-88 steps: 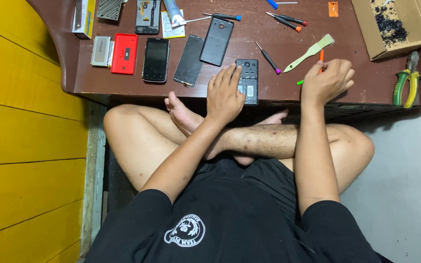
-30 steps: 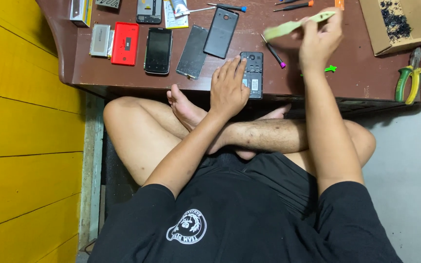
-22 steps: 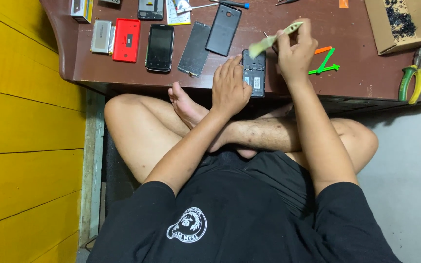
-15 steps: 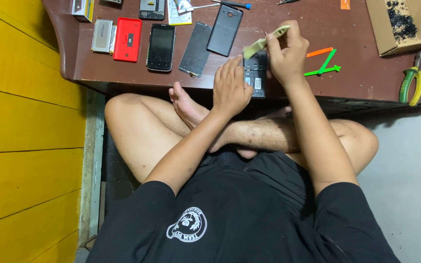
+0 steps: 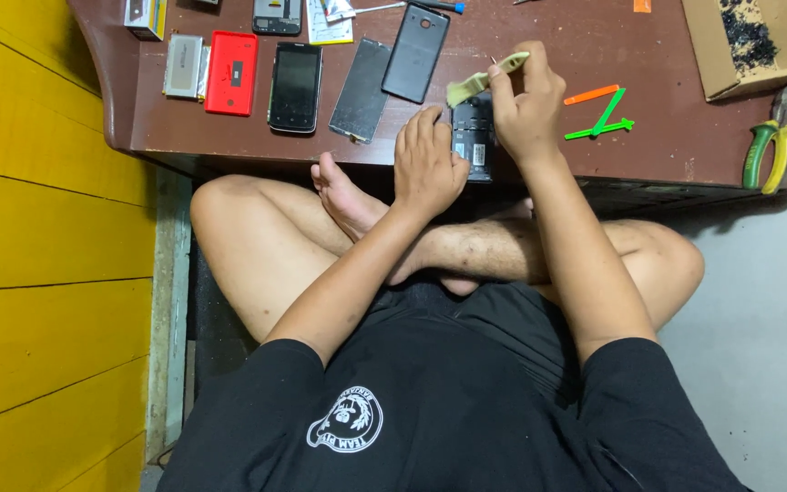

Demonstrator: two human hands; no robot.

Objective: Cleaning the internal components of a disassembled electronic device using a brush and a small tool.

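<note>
Smooth brown wooden table (image 5: 649, 155) — matt cardboard box (image 5: 776, 46).

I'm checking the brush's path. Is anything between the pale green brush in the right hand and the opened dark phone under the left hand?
Nothing visible. The right hand holds the pale green brush with its head just over the opened dark phone. The left hand rests on the phone's left edge, beside the brush head, not under it.

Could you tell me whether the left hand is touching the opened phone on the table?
Touching: the head view shows the left hand pressed against the phone's left edge.
</note>
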